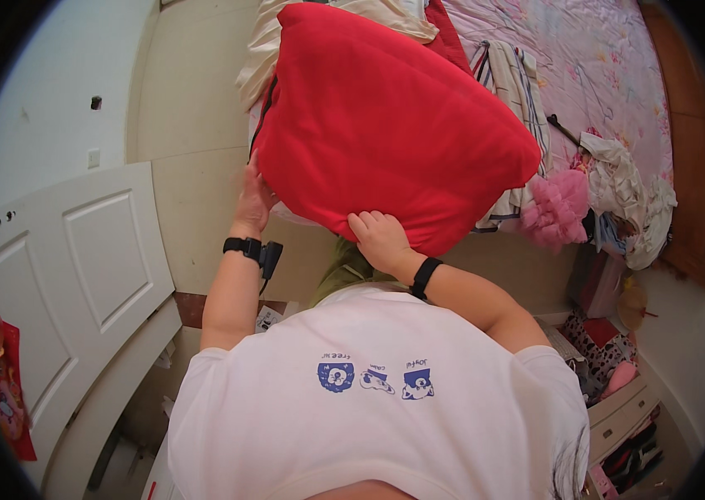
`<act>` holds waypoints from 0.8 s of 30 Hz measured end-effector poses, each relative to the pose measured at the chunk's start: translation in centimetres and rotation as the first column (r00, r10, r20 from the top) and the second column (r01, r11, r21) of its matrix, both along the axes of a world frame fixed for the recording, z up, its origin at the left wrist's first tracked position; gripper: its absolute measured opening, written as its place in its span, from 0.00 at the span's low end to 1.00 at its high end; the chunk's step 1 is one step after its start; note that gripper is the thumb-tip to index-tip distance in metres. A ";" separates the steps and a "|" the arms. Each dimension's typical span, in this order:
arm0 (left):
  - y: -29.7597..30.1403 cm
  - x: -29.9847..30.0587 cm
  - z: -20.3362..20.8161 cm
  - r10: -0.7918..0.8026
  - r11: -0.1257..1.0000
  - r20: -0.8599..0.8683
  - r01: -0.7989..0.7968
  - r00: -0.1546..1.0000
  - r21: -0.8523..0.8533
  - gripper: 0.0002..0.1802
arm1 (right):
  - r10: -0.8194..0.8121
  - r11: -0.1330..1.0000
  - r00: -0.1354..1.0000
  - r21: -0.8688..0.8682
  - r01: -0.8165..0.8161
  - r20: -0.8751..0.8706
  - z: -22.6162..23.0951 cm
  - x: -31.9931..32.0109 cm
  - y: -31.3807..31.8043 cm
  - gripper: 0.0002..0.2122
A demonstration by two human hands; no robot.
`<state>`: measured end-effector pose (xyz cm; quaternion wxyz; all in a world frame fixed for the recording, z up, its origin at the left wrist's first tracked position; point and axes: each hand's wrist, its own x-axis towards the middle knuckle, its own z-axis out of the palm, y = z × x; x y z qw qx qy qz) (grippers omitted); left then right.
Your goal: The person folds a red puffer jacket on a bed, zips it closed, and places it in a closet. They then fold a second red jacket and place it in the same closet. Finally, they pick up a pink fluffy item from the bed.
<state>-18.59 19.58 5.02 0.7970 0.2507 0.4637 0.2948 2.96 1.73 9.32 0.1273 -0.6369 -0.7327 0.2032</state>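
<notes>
A big red cushion (394, 125), plump and roughly square, fills the space in front of me, tilted over the near end of the bed. A dark zipper (264, 112) runs down its left side. My left hand (254, 200) holds its near left corner, with the fingers partly behind the edge. Curled over the near edge, my right hand (381, 240) grips the red fabric with its knuckles up. Both wrists wear black bands, and a small dark device (270, 258) hangs at the left one.
The bed has a pink floral sheet (594, 58). Cream cloth (259, 62) lies behind the cushion. Striped cloth (515, 79), a pink ruffled item (559, 204) and white clothes (619, 179) lie to its right. A white door (77, 283) stands left; drawers (623, 417) stand lower right.
</notes>
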 end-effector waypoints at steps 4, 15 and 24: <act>1.1 2.3 -1.4 -0.026 0.954 -0.362 0.131 0.932 0.269 0.36 | 0.003 1.000 0.994 -0.021 -0.006 -0.112 -1.0 -0.4 0.5 0.21; 0.5 7.6 2.6 0.452 -0.078 -0.718 0.825 0.530 0.560 0.42 | -0.631 0.775 0.758 0.176 0.607 0.165 -0.9 11.7 -1.7 0.36; 2.5 11.8 4.3 0.238 -0.172 -0.911 0.938 0.337 0.302 0.46 | -0.432 0.882 0.900 0.187 0.433 -0.046 2.7 9.3 5.4 0.33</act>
